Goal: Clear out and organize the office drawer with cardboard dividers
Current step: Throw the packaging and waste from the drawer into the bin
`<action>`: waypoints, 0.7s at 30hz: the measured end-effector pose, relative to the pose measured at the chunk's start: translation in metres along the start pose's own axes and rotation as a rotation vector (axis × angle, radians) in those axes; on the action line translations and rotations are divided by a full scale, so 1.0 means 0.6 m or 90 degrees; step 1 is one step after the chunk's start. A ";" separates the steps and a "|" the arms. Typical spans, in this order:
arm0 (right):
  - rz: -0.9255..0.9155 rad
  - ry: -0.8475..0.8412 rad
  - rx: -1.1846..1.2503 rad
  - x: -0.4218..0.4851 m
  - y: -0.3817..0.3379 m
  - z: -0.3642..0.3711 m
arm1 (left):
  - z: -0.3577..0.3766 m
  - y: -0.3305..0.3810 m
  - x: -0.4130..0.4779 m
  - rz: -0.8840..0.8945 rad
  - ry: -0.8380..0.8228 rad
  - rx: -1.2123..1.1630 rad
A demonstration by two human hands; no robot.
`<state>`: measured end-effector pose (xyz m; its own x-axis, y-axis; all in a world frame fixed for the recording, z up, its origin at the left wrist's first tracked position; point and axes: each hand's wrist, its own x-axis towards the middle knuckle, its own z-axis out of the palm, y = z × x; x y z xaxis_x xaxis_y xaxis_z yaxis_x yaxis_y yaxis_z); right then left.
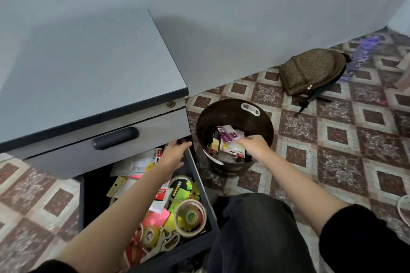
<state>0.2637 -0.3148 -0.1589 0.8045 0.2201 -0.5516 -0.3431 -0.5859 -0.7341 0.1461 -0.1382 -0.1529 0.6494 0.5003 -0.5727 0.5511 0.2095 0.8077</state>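
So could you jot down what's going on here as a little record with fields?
Drawer: open, cluttered with tape rolls, sticky notes, papers
Left hand: reaching into the drawer's back, fingers straight
Bin: dark, on the floor beside the cabinet, holding packets
Right hand: over the bin, fingers at a packet; grip unclear
Backpack: brown, on the floor by the wall

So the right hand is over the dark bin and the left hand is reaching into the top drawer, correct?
Not quite. The head view shows the top drawer closed. The left hand is reaching into the open lower drawer, the one holding the tape rolls. The right hand is over the dark bin, as you said.
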 end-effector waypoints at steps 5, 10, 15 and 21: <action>-0.039 -0.061 -0.006 -0.060 -0.029 0.069 | -0.082 -0.038 -0.052 0.010 0.018 0.001; -0.086 -0.155 -0.023 -0.111 -0.038 0.167 | -0.176 -0.087 -0.088 -0.014 0.072 -0.010; -0.068 -0.202 -0.083 -0.127 -0.019 0.257 | -0.245 -0.161 -0.104 -0.029 0.117 0.042; -0.028 -0.197 -0.122 -0.102 0.000 0.327 | -0.286 -0.224 -0.084 -0.049 0.117 0.196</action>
<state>0.1194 -0.1753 -0.2030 0.6219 0.4570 -0.6359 -0.1903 -0.6995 -0.6888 -0.0507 -0.0474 -0.2085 0.5098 0.6419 -0.5728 0.7450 0.0035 0.6670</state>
